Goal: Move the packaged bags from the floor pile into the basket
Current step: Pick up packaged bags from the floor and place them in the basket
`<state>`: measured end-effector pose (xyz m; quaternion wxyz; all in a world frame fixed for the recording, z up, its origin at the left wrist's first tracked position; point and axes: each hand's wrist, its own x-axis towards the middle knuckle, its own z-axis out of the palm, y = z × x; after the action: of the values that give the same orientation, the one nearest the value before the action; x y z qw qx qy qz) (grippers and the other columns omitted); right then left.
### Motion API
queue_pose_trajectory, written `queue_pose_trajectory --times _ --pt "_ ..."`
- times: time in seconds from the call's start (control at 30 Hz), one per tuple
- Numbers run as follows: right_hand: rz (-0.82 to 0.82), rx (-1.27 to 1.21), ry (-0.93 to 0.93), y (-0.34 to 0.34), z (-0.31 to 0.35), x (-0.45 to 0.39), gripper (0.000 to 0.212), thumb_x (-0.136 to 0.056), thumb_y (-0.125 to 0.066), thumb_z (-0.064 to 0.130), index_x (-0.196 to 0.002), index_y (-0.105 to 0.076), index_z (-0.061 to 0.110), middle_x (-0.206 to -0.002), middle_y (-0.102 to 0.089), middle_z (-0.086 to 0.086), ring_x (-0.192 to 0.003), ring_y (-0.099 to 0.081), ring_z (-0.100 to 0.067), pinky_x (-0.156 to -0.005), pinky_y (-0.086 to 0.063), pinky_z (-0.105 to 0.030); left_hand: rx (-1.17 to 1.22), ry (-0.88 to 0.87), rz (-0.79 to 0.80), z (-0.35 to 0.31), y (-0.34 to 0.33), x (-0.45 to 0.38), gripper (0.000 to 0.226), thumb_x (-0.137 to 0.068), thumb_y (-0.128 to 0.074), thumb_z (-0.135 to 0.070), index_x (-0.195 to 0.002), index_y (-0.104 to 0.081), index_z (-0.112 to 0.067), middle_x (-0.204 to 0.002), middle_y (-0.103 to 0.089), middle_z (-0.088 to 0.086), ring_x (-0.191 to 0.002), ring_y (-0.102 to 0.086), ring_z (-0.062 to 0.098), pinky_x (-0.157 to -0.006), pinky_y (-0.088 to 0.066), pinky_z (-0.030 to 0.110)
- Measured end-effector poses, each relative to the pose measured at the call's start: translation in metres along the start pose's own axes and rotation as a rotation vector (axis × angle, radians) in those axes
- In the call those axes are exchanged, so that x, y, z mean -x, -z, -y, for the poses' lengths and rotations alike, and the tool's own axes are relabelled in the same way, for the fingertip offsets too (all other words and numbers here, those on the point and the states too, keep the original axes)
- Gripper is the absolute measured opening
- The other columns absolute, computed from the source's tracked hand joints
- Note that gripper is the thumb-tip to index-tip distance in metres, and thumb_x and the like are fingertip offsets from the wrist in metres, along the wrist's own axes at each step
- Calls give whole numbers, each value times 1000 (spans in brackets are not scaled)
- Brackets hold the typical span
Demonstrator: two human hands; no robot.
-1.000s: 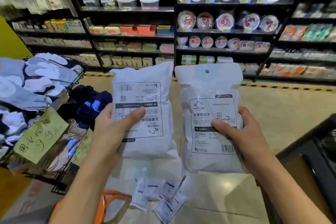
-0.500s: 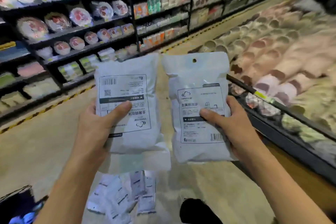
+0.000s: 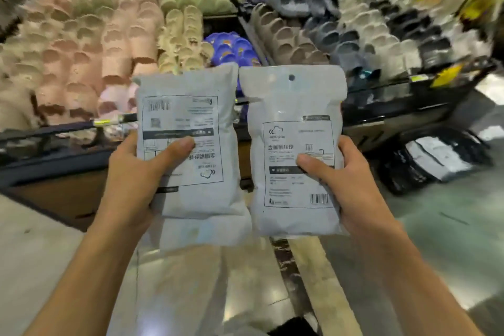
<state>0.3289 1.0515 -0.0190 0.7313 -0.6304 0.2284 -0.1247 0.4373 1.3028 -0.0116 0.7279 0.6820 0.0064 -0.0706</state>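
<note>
Your left hand (image 3: 128, 180) and right hand (image 3: 351, 185) each pinch one bag (image 3: 188, 150), thumb in front; the basket (image 3: 436, 155) sits far right, so a hasty toss could miss.

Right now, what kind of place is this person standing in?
Most likely a shop: a display table piled with rows of pastel and grey slippers, and labelled white packaged bags with barcodes.

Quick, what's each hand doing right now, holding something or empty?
Left hand: closed, gripping the left packaged bag, thumb on its label.
Right hand: closed, gripping the right packaged bag, thumb on its label.
</note>
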Motion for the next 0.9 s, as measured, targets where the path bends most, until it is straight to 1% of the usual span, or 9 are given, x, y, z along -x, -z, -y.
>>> queue_pose_trajectory --times 0.1,0.17,0.23,0.33,0.4,0.5,0.63,0.7,0.9 --pt "-193 -44 5 97 7 5 51 -72 -86 14 -117 -60 17 -100 -82 0 -86 -80 -22 -63 -64 -34 -26 30 202 12 -107 -3 46 -73 -83 -20 -118 -73 -22 -101 -82 0 -88 -80 22 -64 -64 35" --pt "-310 -40 20 160 13 9 59 -62 -86 24 -115 -60 18 -101 -81 -1 -88 -80 -23 -65 -65 -36 -42 38 293 20 -178 1 42 -77 -83 -16 -118 -73 -21 -100 -82 1 -87 -80 23 -65 -65 39" --pt "-399 -39 34 216 17 15 61 -60 -86 28 -115 -60 21 -104 -81 -1 -90 -80 -24 -69 -66 -39 -62 37 358 30 -245 6 36 -78 -83 -14 -112 -74 -23 -98 -82 0 -86 -80 21 -67 -66 40" --pt "-528 -83 34 292 21 28 58 -67 -85 23 -120 -60 19 -105 -81 0 -90 -80 -22 -68 -66 -34 -88 51 479 40 -335 20 34 -78 -84 -17 -110 -74 -25 -97 -82 -2 -86 -80 20 -62 -64 35" --pt "-608 -119 32 337 24 36 49 -76 -84 15 -119 -61 20 -104 -81 1 -88 -80 -20 -65 -64 -31 -102 52 572 46 -392 30 33 -80 -83 -17 -112 -75 -25 -99 -82 -2 -86 -80 20 -64 -64 36" --pt "-729 -144 28 395 26 43 39 -85 -81 8 -116 -60 19 -101 -82 0 -86 -80 -21 -63 -65 -33 -110 40 705 53 -470 42 30 -82 -81 -15 -111 -76 -23 -97 -82 -3 -84 -80 18 -62 -63 32" --pt "-866 -189 34 456 27 40 37 -86 -78 3 -115 -59 16 -100 -82 0 -85 -80 -20 -61 -63 -27 -124 44 825 65 -560 49 48 -72 -85 -25 -118 -73 -19 -101 -82 -2 -90 -80 19 -71 -63 36" --pt "-919 -216 18 485 30 36 38 -86 -78 5 -116 -58 19 -99 -82 2 -85 -80 -20 -60 -63 -29 -131 62 883 70 -602 49 53 -67 -84 -28 -118 -73 -19 -104 -82 -1 -93 -79 21 -77 -62 39" --pt "-1027 -240 -2 575 50 1 44 -85 -77 7 -122 -57 15 -104 -81 -5 -91 -80 -28 -66 -66 -41 -110 92 996 79 -732 36 47 -74 -84 -25 -119 -73 -21 -105 -81 -2 -94 -79 20 -73 -64 38"
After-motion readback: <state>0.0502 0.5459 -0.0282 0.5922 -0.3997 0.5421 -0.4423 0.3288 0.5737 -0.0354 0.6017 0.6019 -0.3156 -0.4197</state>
